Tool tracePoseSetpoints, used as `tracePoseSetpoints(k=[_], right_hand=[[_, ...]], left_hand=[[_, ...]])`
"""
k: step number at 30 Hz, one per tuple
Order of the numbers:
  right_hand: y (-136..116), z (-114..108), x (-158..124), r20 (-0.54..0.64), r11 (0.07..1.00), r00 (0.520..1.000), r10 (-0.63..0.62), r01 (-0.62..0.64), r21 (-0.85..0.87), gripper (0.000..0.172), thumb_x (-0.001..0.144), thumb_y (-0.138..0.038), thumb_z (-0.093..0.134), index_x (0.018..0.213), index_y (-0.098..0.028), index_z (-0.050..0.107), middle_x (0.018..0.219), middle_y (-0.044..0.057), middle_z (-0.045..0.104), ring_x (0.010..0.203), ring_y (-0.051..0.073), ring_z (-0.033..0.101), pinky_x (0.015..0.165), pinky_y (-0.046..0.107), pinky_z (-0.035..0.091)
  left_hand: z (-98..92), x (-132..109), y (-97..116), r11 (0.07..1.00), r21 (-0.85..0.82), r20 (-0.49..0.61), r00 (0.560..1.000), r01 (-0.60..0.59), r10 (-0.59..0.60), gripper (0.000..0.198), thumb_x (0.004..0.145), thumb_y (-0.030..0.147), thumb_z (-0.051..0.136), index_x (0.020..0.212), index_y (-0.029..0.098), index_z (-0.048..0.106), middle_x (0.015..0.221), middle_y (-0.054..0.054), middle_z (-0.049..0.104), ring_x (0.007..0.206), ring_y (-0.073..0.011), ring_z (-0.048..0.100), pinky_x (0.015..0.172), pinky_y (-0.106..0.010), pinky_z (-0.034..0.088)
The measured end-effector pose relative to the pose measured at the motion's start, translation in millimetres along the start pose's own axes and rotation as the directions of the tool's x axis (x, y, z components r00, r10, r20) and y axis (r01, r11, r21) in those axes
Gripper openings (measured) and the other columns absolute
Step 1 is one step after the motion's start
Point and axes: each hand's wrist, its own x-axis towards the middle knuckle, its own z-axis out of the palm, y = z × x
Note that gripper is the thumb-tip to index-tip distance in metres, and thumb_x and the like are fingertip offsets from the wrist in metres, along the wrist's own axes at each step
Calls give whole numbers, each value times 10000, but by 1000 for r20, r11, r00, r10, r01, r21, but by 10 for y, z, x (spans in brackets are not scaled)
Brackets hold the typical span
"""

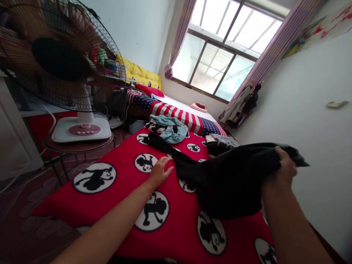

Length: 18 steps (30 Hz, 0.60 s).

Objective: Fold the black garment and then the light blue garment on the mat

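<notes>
My right hand (281, 173) grips one end of a black garment (228, 176) and holds it raised over the right side of the red blanket (115, 205). A long, narrow part of the garment, like a sleeve or a leg, trails to the left across the blanket. My left hand (161, 171) is open above the blanket, thumb apart from the fingers, close to that trailing part but apparently not holding it. Black monkey figures in white circles cover the blanket. The garment's exact kind is unclear because it is bunched and slightly blurred.
Beyond the garment lie a crumpled light-blue cloth (176, 131) and a grey-and-black folded pile (221, 143). A fan (60, 62) stands on a round stool (79, 145) at left. Farther back is a flag-patterned bed (176, 114); clothes (242, 104) hang by the right wall.
</notes>
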Motion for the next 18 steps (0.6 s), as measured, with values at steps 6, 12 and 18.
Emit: tracePoseSetpoints(k=[6, 12, 18], right_hand=[[78, 705, -805, 648, 967, 718, 254, -170, -191, 436, 673, -363, 716, 1064, -193, 626, 1024, 46, 677, 917, 187, 655, 769, 311, 558], [413, 513, -1092, 866, 898, 470, 171, 286, -333, 362, 711, -411, 677, 1003, -199, 667, 1132, 81, 640, 1042, 230, 607, 914, 386, 480], [957, 40, -1129, 799, 672, 548, 248, 496, -550, 730, 643, -414, 716, 1294, -176, 487, 1312, 137, 523, 1248, 290, 460, 1053, 434, 355]], left_hand=[[-45, 10, 15, 982, -156, -30, 993, 109, -115, 388, 918, 408, 436, 1223, 181, 515, 1184, -105, 580, 1073, -219, 572, 956, -386, 437], [-150, 59, -128, 942, -227, -394, 861, 248, -322, 451, 942, 422, 343, 1292, 153, 437, 1258, -156, 529, 1190, -255, 490, 1023, -436, 364], [-178, 83, -178, 960, -99, -511, 815, 260, -273, 450, 881, 368, 483, 1264, 134, 459, 1250, -176, 511, 1155, -282, 504, 1009, -455, 385]])
